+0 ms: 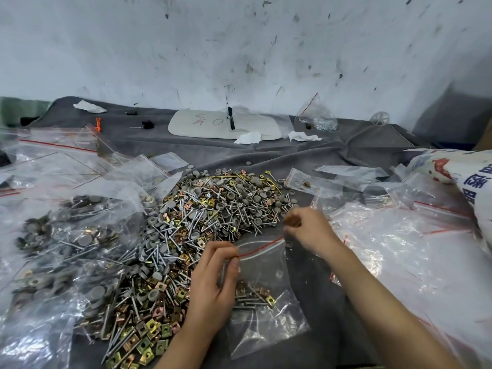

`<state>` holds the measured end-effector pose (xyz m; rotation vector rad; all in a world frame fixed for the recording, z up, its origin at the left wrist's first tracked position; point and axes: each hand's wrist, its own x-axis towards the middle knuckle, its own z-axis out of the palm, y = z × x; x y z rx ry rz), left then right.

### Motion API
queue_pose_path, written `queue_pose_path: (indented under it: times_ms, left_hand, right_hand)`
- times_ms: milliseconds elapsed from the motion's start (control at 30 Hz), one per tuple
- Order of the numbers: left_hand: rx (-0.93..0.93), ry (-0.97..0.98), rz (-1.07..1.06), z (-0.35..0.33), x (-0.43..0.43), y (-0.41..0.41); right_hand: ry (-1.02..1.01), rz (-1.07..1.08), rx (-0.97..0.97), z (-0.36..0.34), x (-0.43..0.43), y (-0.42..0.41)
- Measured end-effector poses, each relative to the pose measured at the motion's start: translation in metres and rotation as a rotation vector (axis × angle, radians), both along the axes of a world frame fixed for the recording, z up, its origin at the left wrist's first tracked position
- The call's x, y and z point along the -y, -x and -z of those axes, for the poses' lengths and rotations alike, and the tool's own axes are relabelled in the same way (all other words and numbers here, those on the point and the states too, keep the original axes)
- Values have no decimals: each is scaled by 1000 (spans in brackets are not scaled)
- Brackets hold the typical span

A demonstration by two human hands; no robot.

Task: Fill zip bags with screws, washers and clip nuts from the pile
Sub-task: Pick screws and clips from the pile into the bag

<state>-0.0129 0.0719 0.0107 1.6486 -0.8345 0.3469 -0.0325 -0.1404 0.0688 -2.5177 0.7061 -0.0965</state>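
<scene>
Front centre, at 6 o'clock of the pile (202, 217), the zip bag (269, 323) lies flat on the grey cloth (330, 302). It is partly loaded, with clip nuts and screws (253, 292) low inside. The left hand (213, 283) pinches the bag lip at the red zip line, thumb and forefinger curled on it, holding the mouth up. The right hand (310, 230), at 4 o'clock of the pile and near the mouth's far corner, has its fingers bunched on a small coppery clump (292, 222). Probably clip nuts, but it is blurred. Step looks like mid-fill, a pick headed for the bag. The next move needs the clump over the mouth and then let go. The opening looks narrow, so the left must keep the lip spread. Filled bags (66, 235) at 9 o'clock, empty bags (399, 249) at 3, white sack (468, 182) at 2.
</scene>
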Motion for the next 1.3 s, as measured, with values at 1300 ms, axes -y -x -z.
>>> queue_pose_path:
  times_ms: [1300]
  left_hand:
    - [16,-15,27,5,-1,-4]
  right_hand:
    - [-301,-83,485,-23,-18,6]
